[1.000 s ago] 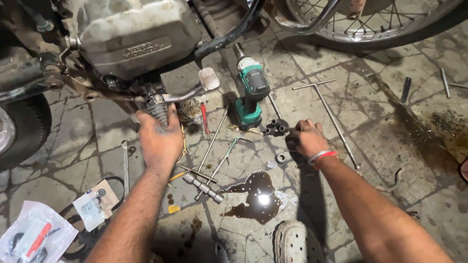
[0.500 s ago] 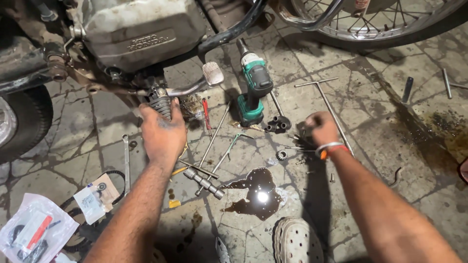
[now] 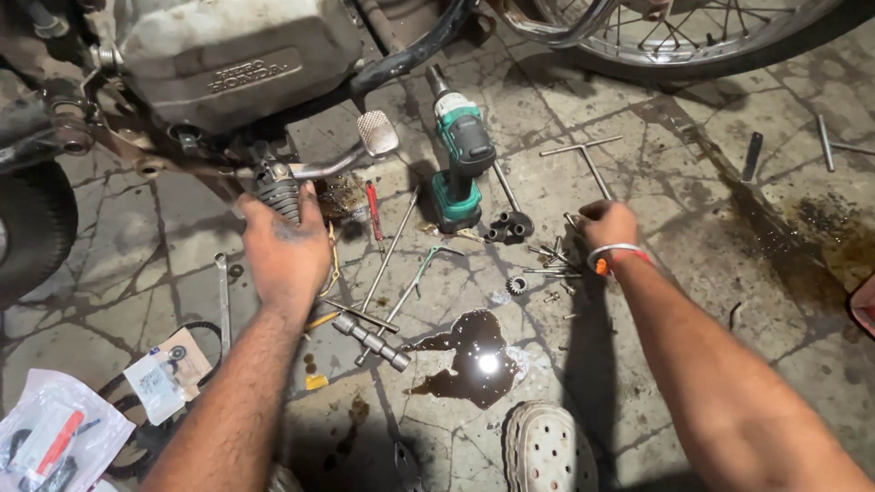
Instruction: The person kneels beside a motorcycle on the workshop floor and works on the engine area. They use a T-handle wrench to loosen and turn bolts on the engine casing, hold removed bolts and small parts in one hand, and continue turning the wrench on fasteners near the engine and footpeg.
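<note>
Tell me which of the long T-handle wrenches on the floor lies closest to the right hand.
The T-handle wrench right of the green power driver; its shaft ends at the right hand. The others lie left of the driver.

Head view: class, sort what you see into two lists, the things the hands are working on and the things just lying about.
In hand:
left hand on the ribbed footrest
right hand at the small metal parts

Lying about:
green power drill
T-handle wrench
red screwdriver
oil puddle
plastic packet
</note>
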